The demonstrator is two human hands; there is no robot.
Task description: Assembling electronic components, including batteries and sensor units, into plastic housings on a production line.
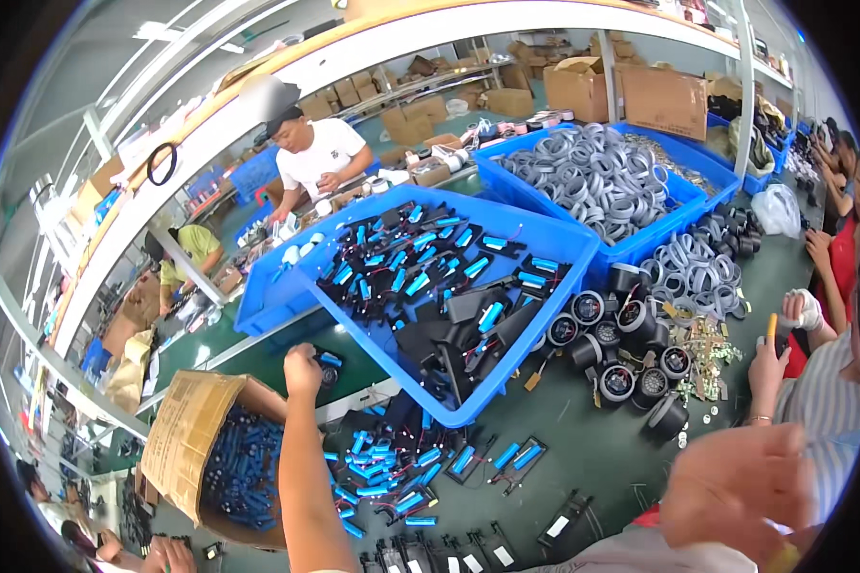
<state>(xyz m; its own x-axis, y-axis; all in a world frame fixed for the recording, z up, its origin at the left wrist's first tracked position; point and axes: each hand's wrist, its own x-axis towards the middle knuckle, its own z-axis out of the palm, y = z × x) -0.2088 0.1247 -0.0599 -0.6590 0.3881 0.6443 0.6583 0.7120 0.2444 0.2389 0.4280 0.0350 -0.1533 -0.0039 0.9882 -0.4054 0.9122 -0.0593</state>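
Observation:
My left hand reaches away over the green bench, its fingers closed at a small round black part with a blue battery. Under that forearm, loose blue batteries and black holders lie in a heap. To its left, a cardboard box tips open, full of blue batteries. At the lower right my right hand is smeared by motion, and nothing can be made out in it. Between the hands lie black holders fitted with blue batteries. A row of black parts with white labels runs along the near edge.
A big blue bin holds black battery assemblies; another blue bin holds grey rings. Round black fan units, loose grey rings and small circuit boards cover the right side. Co-workers sit close on the right and across the bench.

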